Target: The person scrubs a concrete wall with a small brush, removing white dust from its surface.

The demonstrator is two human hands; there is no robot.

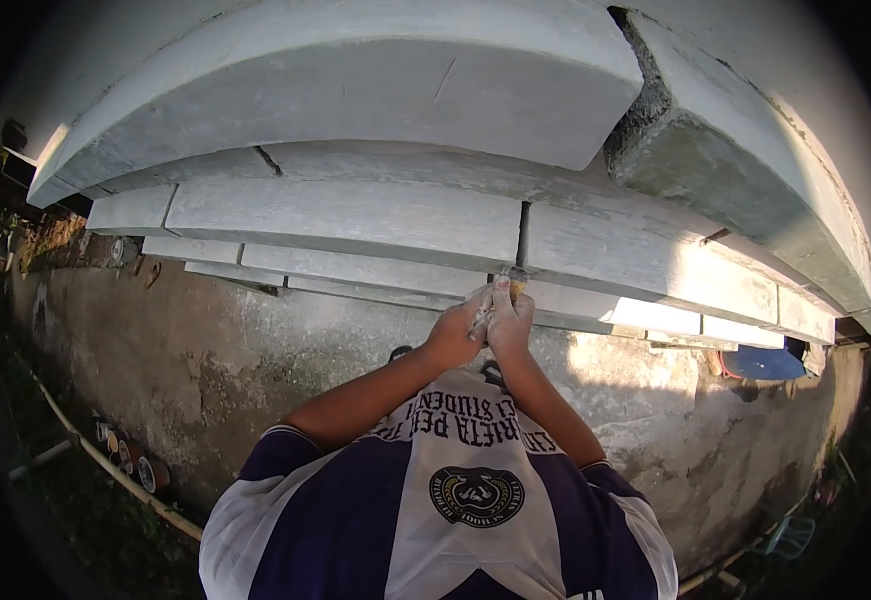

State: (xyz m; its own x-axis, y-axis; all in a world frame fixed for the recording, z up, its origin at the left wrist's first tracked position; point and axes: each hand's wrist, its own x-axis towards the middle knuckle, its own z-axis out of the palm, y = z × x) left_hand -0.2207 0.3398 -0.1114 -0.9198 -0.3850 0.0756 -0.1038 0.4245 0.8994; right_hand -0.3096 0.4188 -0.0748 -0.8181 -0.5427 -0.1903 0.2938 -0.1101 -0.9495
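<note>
Two dusty, white-smeared hands meet in front of my chest, just below a vertical joint between two pale grey blocks. My right hand is closed around a small trowel-like tool with a brownish handle. Its tip is close to the lower end of the joint; whether it touches the block is too small to tell. Pressed up beside the right hand, my left hand has its fingers curled together with whitish paste on them. What lies inside those fingers is hidden.
Stepped rows of pale blocks cross the view, with a big overhanging slab above them. A rough gap splits the upper slabs. Behind is a stained wall or floor surface. Pots lie lower left, a green chair lower right.
</note>
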